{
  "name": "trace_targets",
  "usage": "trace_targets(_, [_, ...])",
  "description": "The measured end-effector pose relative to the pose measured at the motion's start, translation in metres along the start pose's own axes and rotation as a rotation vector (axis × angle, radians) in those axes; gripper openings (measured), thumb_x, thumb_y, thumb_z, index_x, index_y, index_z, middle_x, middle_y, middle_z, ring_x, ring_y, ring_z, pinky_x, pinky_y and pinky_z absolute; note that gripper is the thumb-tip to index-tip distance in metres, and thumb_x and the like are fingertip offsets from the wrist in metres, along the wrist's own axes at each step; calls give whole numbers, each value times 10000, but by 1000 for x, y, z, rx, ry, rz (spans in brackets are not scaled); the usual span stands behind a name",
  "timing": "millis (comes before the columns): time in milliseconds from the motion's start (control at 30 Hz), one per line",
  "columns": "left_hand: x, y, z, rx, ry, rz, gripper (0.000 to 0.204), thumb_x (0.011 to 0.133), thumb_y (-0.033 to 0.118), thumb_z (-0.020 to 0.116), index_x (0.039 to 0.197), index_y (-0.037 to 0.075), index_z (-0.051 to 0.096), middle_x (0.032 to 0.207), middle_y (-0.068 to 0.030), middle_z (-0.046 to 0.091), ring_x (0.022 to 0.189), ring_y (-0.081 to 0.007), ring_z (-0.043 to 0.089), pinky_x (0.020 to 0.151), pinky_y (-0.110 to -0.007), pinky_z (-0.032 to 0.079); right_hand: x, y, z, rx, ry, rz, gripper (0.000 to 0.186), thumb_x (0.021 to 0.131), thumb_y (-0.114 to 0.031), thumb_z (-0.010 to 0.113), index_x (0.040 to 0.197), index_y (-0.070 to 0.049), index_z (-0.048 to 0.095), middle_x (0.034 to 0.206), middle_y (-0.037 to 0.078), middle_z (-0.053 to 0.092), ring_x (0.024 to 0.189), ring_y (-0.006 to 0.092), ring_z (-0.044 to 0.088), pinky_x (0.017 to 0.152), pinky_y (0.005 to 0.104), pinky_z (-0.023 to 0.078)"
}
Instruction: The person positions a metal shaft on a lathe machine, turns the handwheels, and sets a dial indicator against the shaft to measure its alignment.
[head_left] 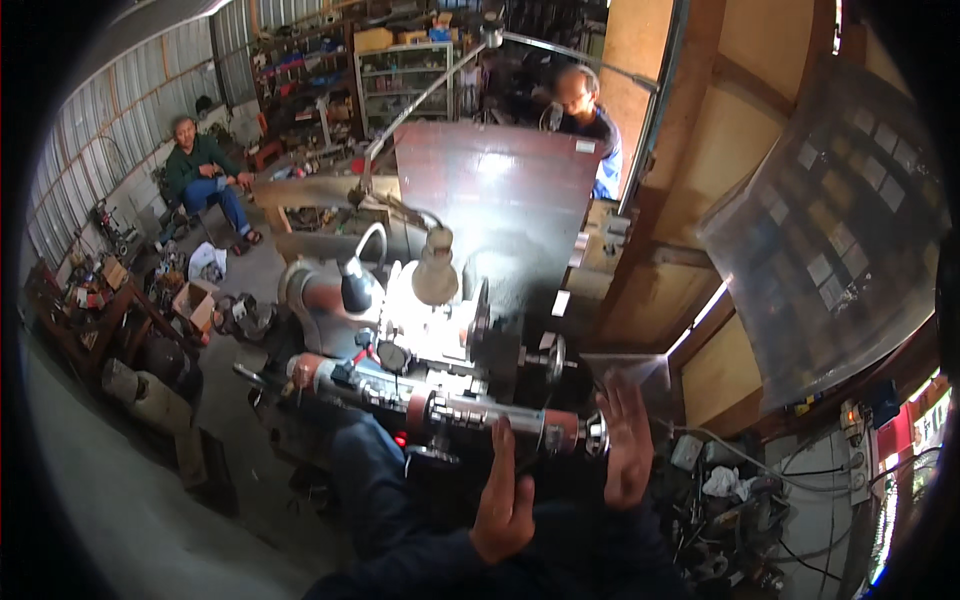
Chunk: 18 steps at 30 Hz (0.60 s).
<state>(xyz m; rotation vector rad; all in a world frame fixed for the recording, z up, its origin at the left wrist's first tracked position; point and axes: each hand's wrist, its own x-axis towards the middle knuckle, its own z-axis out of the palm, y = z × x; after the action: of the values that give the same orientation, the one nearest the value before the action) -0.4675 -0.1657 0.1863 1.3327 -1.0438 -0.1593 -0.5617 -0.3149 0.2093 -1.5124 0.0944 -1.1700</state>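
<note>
At lower centre, the bare left hand is raised, thumb and fingers apart. Near a red-and-silver metal machine, the bare right hand is held uncurled.

Seated person, cardboard box, white bag, glass-fronted cabinet, corrugated wall

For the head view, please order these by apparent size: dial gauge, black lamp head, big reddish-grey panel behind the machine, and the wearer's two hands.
Largest to smallest:
1. Reddish-grey panel
2. Left hand and right hand: too alike to rank
3. Black lamp head
4. Dial gauge
</note>
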Motion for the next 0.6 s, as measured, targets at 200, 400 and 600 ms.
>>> trace_targets(200, [-18, -15, -2, -46, -45, -43, 577, 945, -78, 437, 1511, -27, 339, 1619, -258, 229, 1507, -391, 240, 1190, -420, 268, -35, 26, -21, 13, 13, 237, 1022, 926, -675, 515, 1547, 74, 201, 1550, 243, 362, 1430, 366, 384, 1134, 467, 328])
trace_targets(400, [-18, -23, -1, -118, -78, -13, 445, 970, -66, 440, 1412, -22, 455, 1554, -235, 362, 1402, -359, 431, 1125, -389, 376, -48, 30, -16, 8, 3, 229, 940, 955, -636, 502, 1519, 83, 280, 1486, 243, 446, 1342, 349, 496, 1091, 441, 387])
trace_targets(600, [-25, -33, 2, -66, -71, -66, 314, 1005, -4, 456, 1307, -14, 540, 1266, -199, 579, 1066, -283, 651, 863, -356, 516, -62, 49, -21, -47, -30, 247, 792, 1001, -551, 464, 1468, 80, 357, 1404, 208, 515, 1251, 310, 560, 1029, 414, 435])
